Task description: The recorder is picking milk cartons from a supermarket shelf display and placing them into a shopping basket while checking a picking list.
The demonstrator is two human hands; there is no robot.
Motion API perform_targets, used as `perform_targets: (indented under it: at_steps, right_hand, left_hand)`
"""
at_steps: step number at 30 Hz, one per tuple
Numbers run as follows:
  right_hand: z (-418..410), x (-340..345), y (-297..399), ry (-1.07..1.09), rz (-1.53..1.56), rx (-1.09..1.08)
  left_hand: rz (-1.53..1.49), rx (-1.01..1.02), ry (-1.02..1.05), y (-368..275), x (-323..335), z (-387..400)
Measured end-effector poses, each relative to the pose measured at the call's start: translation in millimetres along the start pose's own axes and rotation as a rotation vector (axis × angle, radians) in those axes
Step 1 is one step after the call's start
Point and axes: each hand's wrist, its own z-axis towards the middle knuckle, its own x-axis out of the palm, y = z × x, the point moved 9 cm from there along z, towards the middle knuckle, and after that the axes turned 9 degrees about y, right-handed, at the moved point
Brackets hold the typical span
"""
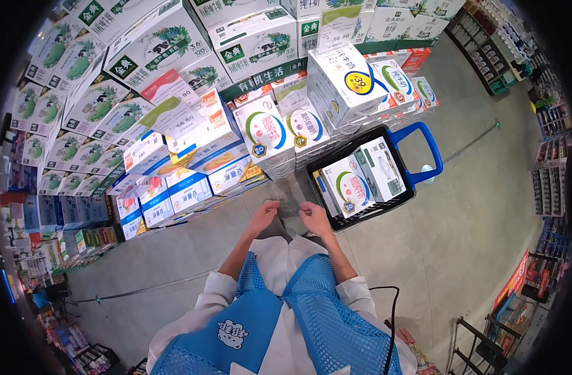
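My left hand (265, 216) is in front of my body over the floor, its fingers curled and nothing visible in them. Level with it, my right hand (313, 216) has loosely bent fingers and hangs close to the left edge of a black shopping basket (392, 209) with a blue handle (439, 154). I cannot tell whether it touches the basket. Inside the basket lie a white milk carton box (349, 190) with a green and blue swirl, and a white and green milk box (382, 168) beside it. A narrower box stands at the basket's left end.
Stacked milk boxes (264, 129) with price signs (339, 28) rise before me and to the left. A taller white box (344, 86) stands on the stack behind the basket. Grey floor (473, 187) spreads to the right, with store shelves (492, 56) beyond. A black cable (397, 300) hangs by my right side.
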Motion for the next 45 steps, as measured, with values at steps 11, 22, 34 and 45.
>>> perform_targets:
  at_steps: [11, 22, 34, 45]
  right_hand:
    - [89.0, 47.1, 55.8, -0.113, -0.045, 0.067]
    - [131.7, 85.8, 41.9, -0.098, 0.052, 0.222]
    - [207.5, 84.8, 6.5, -0.008, 0.177, 0.412]
    - [246.3, 61.1, 4.8, -0.108, 0.21, 0.326]
  left_hand:
    - [-0.087, 0.171, 0.102, -8.5, -89.4, 36.9]
    - [-0.014, -0.004, 0.21, 3.6, -125.5, 79.9]
    - [-0.02, -0.123, -0.018, -17.0, -146.3, 74.8]
    - [-0.059, -0.219, -0.166, -24.9, -130.2, 62.6]
